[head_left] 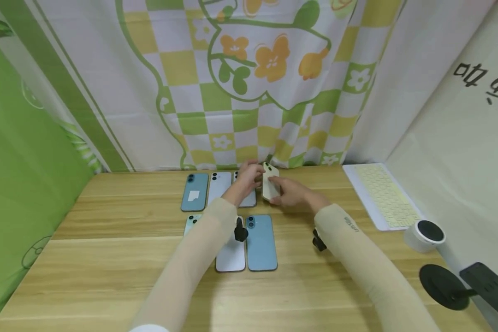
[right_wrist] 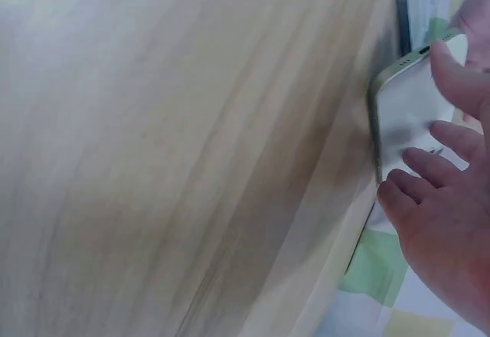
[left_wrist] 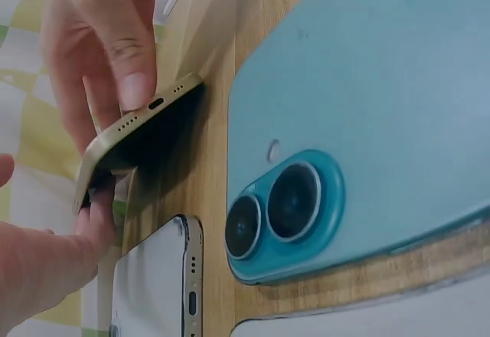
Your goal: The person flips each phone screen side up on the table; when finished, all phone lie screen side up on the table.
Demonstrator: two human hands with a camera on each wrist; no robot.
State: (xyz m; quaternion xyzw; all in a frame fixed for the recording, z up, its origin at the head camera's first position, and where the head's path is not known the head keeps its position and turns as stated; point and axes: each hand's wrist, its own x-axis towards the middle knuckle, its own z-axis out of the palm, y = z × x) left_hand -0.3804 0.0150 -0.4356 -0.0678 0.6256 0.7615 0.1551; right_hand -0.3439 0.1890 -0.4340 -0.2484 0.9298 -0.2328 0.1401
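Observation:
A pale yellow phone (head_left: 269, 185) is held tilted at the back of the table, with its camera side up and its dark screen side down. My right hand (head_left: 292, 191) grips it, with the thumb (right_wrist: 453, 76) at the charging-port end and the other fingers along its side. On its left, my left hand (head_left: 249, 177) holds the far part of the phone, fingertips (left_wrist: 101, 211) tucked by its underside. Just beneath the left hand lies a whitish phone (head_left: 249, 199), partly covered by it. A blue phone (head_left: 262, 244) rests nearer the front.
A teal phone with a white label (head_left: 194, 182) and a lilac phone (head_left: 220, 184) lie in the back row. A mint phone (head_left: 192, 221) and a pale phone (head_left: 231, 258) are partly under the left sleeve. Rightward are a keyboard (head_left: 383, 196), a white cylinder (head_left: 419, 240) and a black stand (head_left: 444, 286).

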